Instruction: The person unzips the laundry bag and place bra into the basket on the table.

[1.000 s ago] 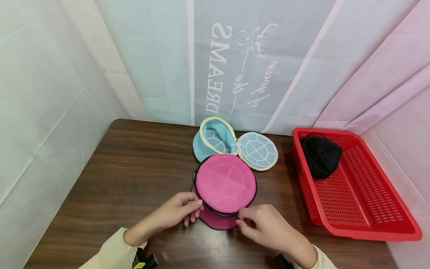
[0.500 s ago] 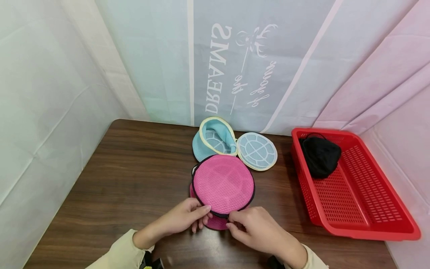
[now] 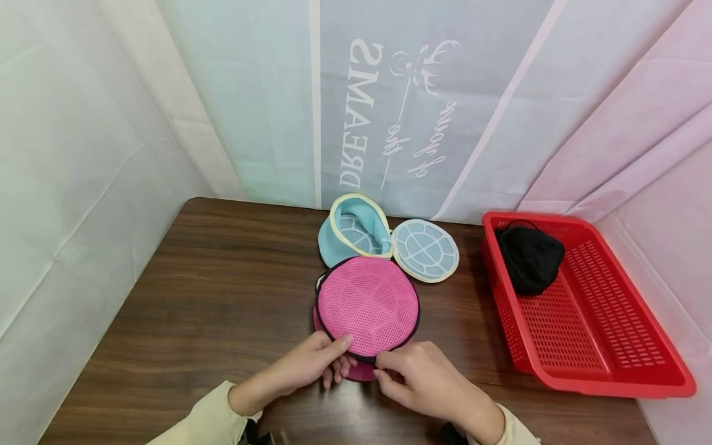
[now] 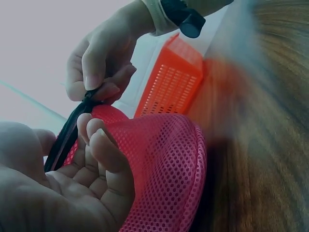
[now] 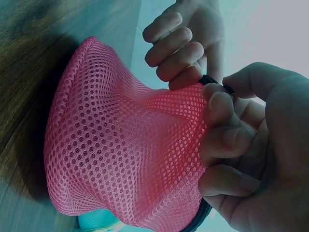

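A round pink mesh laundry bag [image 3: 367, 303] with a black zippered rim stands on the table, its lid lying over the top. My left hand [image 3: 311, 364] holds the near-left rim, thumb on the lid and fingers curled beneath. At the near side, my right hand [image 3: 419, 374] pinches the end of the black zipper [image 4: 72, 125] between thumb and forefinger; the slider itself is mostly hidden by the fingertips. Behind the pink bag sits a light blue mesh laundry bag [image 3: 332, 244] with yellow trim, its round lid [image 3: 425, 250] flipped out to the right.
A red perforated plastic basket [image 3: 595, 386] stands on the right of the brown wooden table [image 3: 222, 278]. Inside its far left corner lies a black cloth bundle [image 3: 531, 259]. Printed curtains [image 3: 267, 111] hang along the table's back edge.
My right hand has moved slightly left along the near rim with the zipper. The left hand has slid right, closer to it, and the pink bag's lid has shifted a little left.
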Demonstrator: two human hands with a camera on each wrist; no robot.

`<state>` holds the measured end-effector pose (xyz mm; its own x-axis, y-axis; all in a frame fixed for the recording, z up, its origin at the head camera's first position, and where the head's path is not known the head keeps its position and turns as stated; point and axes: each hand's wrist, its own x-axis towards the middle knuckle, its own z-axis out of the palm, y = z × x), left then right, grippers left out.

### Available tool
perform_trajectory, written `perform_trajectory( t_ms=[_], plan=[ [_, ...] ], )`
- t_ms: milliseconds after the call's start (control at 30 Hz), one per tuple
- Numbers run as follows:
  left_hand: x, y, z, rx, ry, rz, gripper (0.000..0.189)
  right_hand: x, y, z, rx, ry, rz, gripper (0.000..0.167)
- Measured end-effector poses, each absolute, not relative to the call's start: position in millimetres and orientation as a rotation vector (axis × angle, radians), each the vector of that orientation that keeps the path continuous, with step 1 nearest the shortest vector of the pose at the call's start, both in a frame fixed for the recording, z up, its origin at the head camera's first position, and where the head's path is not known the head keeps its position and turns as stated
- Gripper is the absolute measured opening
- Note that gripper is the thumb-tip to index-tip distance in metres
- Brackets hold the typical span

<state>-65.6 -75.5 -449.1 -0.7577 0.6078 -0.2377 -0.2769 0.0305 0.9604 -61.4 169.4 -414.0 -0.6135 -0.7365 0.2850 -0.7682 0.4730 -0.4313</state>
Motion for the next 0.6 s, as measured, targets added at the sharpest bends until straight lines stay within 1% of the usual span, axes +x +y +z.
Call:
perform_trajectory(
  t_ms=[600],
  plan=[
    [-63.6, -70.1, -453.3, 0.322, 1.711, 1.851, 0.055, -61.0, 169.6, -418.8, 1.335, -2.66, 0.817, 0.036]
  ],
)
